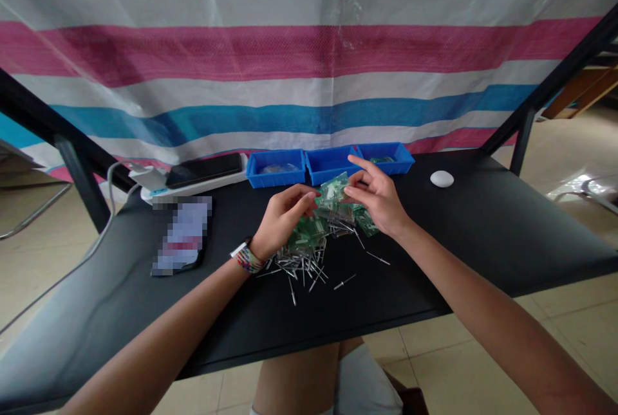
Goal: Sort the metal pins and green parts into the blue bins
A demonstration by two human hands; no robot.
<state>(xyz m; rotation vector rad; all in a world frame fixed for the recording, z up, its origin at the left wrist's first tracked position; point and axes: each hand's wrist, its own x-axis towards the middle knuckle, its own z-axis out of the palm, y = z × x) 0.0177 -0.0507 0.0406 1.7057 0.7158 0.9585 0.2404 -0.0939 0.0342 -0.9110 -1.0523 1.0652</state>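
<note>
Both of my hands hold one small clear plastic bag with green print (pixel 332 192) above the black table (pixel 483 235). My left hand (pixel 282 219) pinches its left end, fingers curled, with a beaded band on the wrist. My right hand (pixel 376 196) pinches the right end between thumb and fingers. Under the hands lies a heap of more such bags (pixel 309 231) and several loose metal rivets (pixel 302 267) scattered toward me.
Three blue bins (pixel 276 168) (pixel 333 164) (pixel 386 156) stand in a row at the back. A white power strip (pixel 193 184) carries a dark phone (pixel 205 169) and a charger (pixel 145 177). A blurred dark item (pixel 181 235) lies at left, a white round object (pixel 441 178) at right.
</note>
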